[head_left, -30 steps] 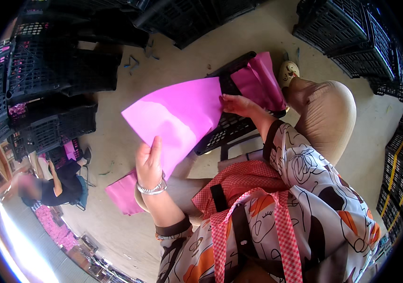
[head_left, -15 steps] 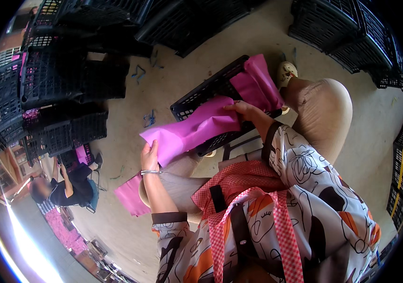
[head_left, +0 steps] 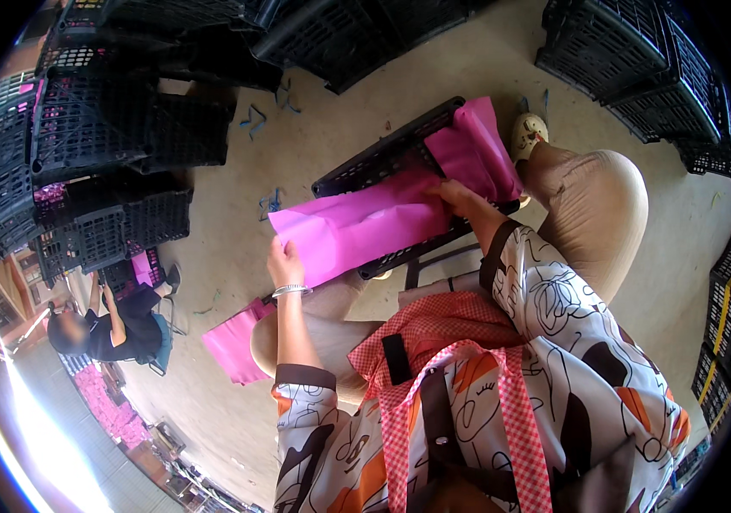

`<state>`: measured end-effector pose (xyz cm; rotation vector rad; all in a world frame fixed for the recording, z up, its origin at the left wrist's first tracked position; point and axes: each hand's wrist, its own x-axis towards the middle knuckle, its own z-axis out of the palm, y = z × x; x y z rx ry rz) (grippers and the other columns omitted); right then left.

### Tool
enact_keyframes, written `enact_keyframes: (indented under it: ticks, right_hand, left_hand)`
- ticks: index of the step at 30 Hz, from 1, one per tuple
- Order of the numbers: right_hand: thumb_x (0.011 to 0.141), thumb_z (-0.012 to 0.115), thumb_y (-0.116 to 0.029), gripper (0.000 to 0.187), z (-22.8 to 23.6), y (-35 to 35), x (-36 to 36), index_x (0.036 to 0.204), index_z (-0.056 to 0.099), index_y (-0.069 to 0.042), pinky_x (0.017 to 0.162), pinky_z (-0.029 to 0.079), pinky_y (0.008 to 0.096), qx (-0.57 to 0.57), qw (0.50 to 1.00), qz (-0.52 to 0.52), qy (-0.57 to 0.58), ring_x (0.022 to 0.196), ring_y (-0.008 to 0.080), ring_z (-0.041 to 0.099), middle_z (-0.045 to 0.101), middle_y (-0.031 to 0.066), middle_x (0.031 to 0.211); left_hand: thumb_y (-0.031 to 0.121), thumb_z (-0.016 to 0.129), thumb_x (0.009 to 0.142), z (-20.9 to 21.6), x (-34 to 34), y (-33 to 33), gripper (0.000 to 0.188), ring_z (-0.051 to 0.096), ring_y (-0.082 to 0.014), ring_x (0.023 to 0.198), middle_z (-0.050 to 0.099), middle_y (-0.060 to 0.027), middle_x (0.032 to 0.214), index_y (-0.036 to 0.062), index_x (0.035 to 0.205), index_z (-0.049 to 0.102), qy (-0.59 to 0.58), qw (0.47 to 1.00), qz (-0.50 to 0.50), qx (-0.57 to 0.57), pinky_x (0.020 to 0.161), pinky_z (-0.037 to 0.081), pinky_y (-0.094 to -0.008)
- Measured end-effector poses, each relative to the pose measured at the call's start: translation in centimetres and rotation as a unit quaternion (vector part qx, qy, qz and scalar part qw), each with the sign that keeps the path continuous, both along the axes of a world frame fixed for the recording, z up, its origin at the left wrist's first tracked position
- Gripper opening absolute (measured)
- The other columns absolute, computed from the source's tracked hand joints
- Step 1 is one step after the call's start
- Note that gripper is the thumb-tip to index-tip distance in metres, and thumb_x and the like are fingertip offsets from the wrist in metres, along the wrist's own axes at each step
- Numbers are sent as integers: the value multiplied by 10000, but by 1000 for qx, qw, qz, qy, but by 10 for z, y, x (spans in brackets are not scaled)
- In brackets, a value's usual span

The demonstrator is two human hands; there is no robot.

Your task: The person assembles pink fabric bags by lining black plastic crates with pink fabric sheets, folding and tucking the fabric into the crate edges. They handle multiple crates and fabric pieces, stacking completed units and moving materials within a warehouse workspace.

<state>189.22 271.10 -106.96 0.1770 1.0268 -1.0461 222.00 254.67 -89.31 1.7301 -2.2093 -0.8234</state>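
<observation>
A glossy pink sheet (head_left: 357,224) stretches across a black plastic crate (head_left: 380,165) in front of my lap. At its near left corner, my left hand (head_left: 286,263) is closed on the edge. My right hand (head_left: 458,198) grips the other end, over the crate; its fingertips are partly hidden in the folds. More pink material (head_left: 475,154) hangs over the crate's far right end, just beyond my right hand. Another pink piece (head_left: 239,342) lies beside my left knee.
Stacked black crates (head_left: 96,120) rise at the left and top, with further crates (head_left: 630,60) at upper right. A seated person (head_left: 130,321) works at the far left. Blue strap scraps (head_left: 270,205) lie on the floor. My shoe (head_left: 528,135) is beside the crate.
The pink sheet has gone from crumpled and sagging to flatter and more spread out. My left hand has shifted slightly up and to the right with its corner; my right hand keeps its grip.
</observation>
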Motion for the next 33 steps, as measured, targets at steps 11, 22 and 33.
enact_keyframes:
  ticks: [11,22,33]
  right_hand:
    - [801,646,-389,473,-130,5,18,1150,590,-74,802,501,383,130,898,154,391,899,268,633,662,112,983]
    - [868,577,-304,407,-57,-36,91,1219,573,-97,715,512,367,-37,943,193,267,829,244,651,676,101,925]
    - [956,459,-377,477,-23,-82,143,1411,382,-255,910,435,319,-20,986,111,119,1067,153,546,586,33,1216]
  left_hand:
    - [187,635,821,-11,-36,32,204,642,-353,772,655,-182,845,22,893,540,-223,972,-24,-69,677,492,-429]
    - [142,605,758,-38,-39,43,277,619,-376,798,637,-203,864,14,978,497,-98,992,-22,72,722,488,-443]
    - [187,574,827,-26,-64,41,395,634,-290,659,649,-123,721,35,1189,532,-149,982,-96,70,639,493,-402]
